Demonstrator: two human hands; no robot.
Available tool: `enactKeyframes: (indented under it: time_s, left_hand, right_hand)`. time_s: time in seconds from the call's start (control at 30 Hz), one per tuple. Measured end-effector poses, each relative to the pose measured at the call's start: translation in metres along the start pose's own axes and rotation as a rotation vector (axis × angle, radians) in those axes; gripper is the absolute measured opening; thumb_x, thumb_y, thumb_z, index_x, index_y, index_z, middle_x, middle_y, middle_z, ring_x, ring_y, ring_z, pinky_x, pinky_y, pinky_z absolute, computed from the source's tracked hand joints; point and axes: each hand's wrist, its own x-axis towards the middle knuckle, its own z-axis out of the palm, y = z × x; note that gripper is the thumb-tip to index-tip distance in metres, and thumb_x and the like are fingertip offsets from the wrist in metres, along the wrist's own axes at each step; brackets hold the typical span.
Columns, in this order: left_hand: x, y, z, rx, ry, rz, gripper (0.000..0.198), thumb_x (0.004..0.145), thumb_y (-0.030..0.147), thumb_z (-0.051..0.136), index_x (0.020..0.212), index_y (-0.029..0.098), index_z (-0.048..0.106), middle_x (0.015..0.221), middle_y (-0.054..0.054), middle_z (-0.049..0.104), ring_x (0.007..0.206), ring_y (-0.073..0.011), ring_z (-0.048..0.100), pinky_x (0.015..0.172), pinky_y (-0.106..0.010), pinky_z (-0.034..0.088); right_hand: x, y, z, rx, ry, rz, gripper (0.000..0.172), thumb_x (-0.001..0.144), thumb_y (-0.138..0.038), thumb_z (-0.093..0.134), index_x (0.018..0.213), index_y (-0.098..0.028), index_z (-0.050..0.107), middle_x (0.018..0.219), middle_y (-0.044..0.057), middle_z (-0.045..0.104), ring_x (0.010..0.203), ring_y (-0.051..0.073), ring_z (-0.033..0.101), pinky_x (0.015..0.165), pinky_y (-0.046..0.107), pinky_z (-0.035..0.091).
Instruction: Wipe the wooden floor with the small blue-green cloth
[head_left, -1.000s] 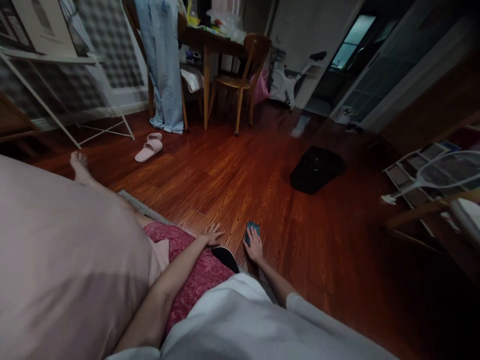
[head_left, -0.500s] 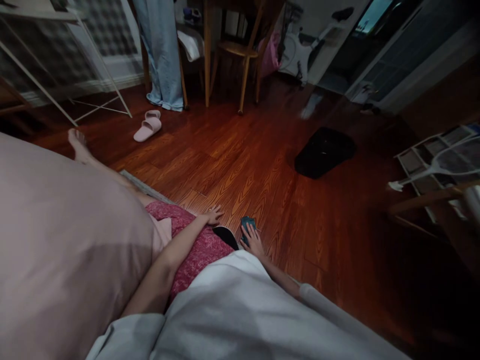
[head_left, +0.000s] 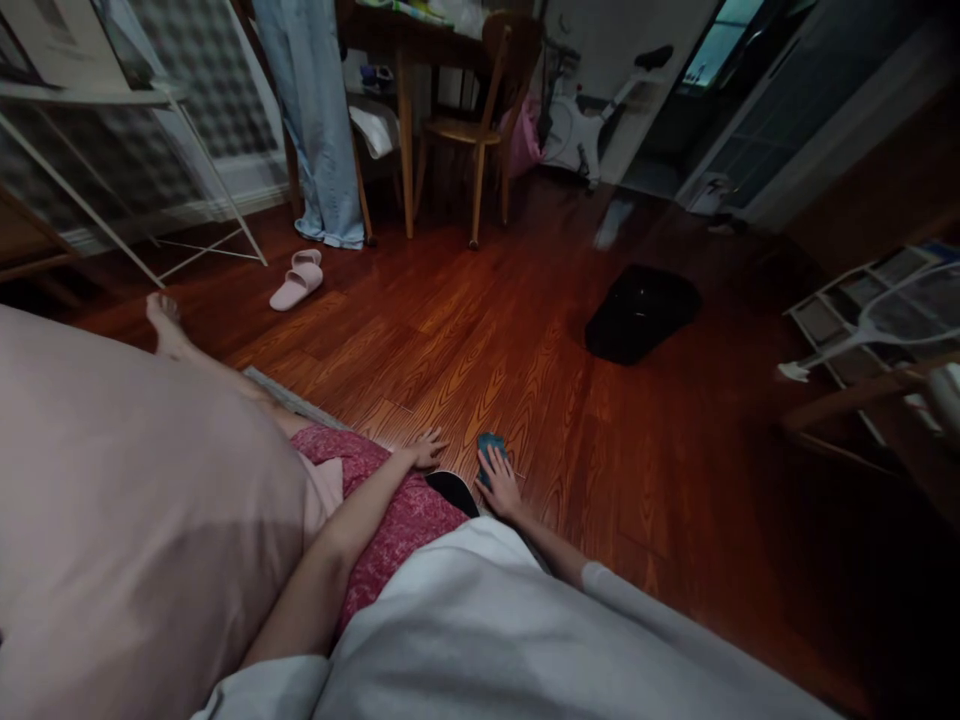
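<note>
My right hand [head_left: 500,483] lies flat, fingers stretched out, on a small teal cloth [head_left: 490,444] that sits on the red wooden floor [head_left: 525,340] just in front of me. My left hand [head_left: 429,449] rests open, fingers spread, at the knee of my red patterned trousers [head_left: 390,520], touching the floor's edge there. A dark rounded object [head_left: 451,489] lies between the two hands. My bare foot [head_left: 163,322] stretches out to the far left.
A big pink cushion [head_left: 127,510] fills the left foreground. A black flat object [head_left: 639,311] sits on the floor at the right. Pink slippers [head_left: 298,279], a white rack [head_left: 150,170], hanging jeans [head_left: 319,120], wooden chairs [head_left: 480,130] stand at the back. A white racket [head_left: 877,330] rests on a shelf right.
My right hand has slid the teal cloth slightly left and toward me on the floor. My left hand stays at the knee. The view dipped down and rose again.
</note>
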Motion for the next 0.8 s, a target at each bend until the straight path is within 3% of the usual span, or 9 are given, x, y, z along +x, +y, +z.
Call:
enactKeyframes:
  time_s: [0.1,0.2,0.43,0.53,0.63,0.8]
  left_hand:
    - [0.001,-0.001,0.001,-0.002,0.003,0.017,0.075,0.089,0.049,0.057,0.158,0.030,0.031,0.170,-0.006,0.002,0.155,-0.0362,-0.002,0.122,-0.059,0.015]
    - [0.000,0.001,0.000,0.010,-0.003,0.004,0.076,0.090,0.048,0.058,0.158,0.030,0.031,0.171,-0.006,0.003,0.155,-0.0361,-0.002,0.122,-0.058,0.014]
    - [-0.008,0.012,-0.010,0.038,-0.026,-0.026,0.077,0.090,0.044,0.060,0.159,0.029,0.030,0.170,-0.009,0.000,0.155,-0.0354,0.000,0.122,-0.055,0.017]
    - [-0.010,0.015,-0.011,0.035,-0.026,-0.031,0.077,0.089,0.042,0.060,0.159,0.026,0.030,0.170,-0.010,0.000,0.154,-0.0349,-0.001,0.123,-0.053,0.016]
    - [-0.009,0.016,-0.011,0.029,-0.016,-0.035,0.075,0.090,0.041,0.060,0.158,0.027,0.032,0.170,-0.010,0.001,0.155,-0.0339,0.000,0.123,-0.053,0.016]
    - [-0.005,0.014,-0.008,0.035,-0.017,-0.038,0.076,0.089,0.043,0.060,0.158,0.029,0.032,0.170,-0.010,0.000,0.155,-0.0343,0.001,0.122,-0.057,0.016]
  right_hand:
    - [-0.035,-0.004,0.012,-0.016,-0.006,-0.050,0.064,0.100,-0.047,0.039,0.160,-0.031,0.024,0.168,0.003,0.023,0.155,0.022,0.016,0.123,0.044,0.021]
    - [-0.037,-0.004,0.014,-0.015,0.008,-0.031,0.063,0.100,-0.047,0.039,0.160,-0.032,0.024,0.168,0.003,0.024,0.155,0.022,0.016,0.122,0.044,0.021]
    - [0.056,0.000,-0.015,0.051,0.032,0.135,0.062,0.102,-0.050,0.031,0.160,-0.028,0.025,0.168,0.006,0.022,0.155,0.022,0.016,0.122,0.047,0.019]
    - [0.078,0.001,-0.021,0.067,0.011,0.175,0.063,0.102,-0.051,0.030,0.160,-0.027,0.026,0.168,0.007,0.022,0.155,0.022,0.016,0.122,0.047,0.019]
    - [0.059,0.006,-0.016,0.076,0.002,0.103,0.064,0.101,-0.052,0.032,0.160,-0.029,0.025,0.168,0.006,0.023,0.155,0.023,0.016,0.123,0.048,0.020]
    - [-0.035,0.035,0.000,0.076,-0.033,-0.032,0.063,0.101,-0.052,0.036,0.160,-0.035,0.022,0.169,0.002,0.019,0.155,0.022,0.015,0.124,0.047,0.020]
